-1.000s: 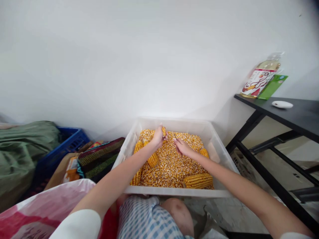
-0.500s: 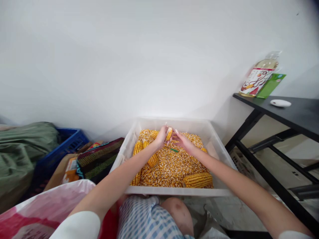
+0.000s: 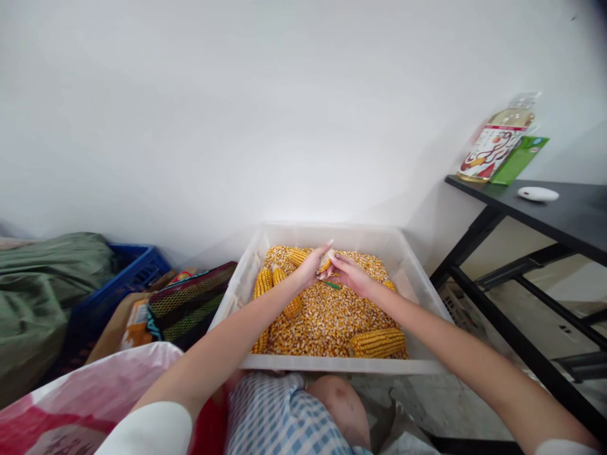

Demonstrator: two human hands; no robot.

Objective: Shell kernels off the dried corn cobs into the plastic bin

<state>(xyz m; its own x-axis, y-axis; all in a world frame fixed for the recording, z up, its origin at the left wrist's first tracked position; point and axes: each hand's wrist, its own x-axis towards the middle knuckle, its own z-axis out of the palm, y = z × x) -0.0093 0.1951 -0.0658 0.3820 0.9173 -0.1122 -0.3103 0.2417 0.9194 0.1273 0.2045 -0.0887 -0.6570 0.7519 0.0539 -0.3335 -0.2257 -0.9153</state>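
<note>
Over the far half of a translucent plastic bin [image 3: 341,363], my left hand [image 3: 313,265] grips a corn cob [image 3: 325,261], partly stripped of kernels. My right hand [image 3: 351,273] closes on the same cob from the other side, thumb and fingers against it. Loose corn kernels [image 3: 327,322] cover the bin's bottom. Whole cobs lie among them: one corn cob [image 3: 378,342] at the near right, others [image 3: 262,284] along the left side. A small green tool [image 3: 332,285] rests on the kernels just below my hands.
At right stands a black table [image 3: 578,205] with a bottle [image 3: 497,142], a green packet [image 3: 519,161] and a white oval object [image 3: 538,194]. On the left are a blue crate [image 3: 137,265], a mesh bag [image 3: 192,309] and a red-and-white plastic bag [image 3: 95,392]. A wall rises behind the bin.
My right hand has moved left and closed onto the cob, where its fingers were spread apart beside it. My left hand has shifted slightly right, and the cob has tilted.
</note>
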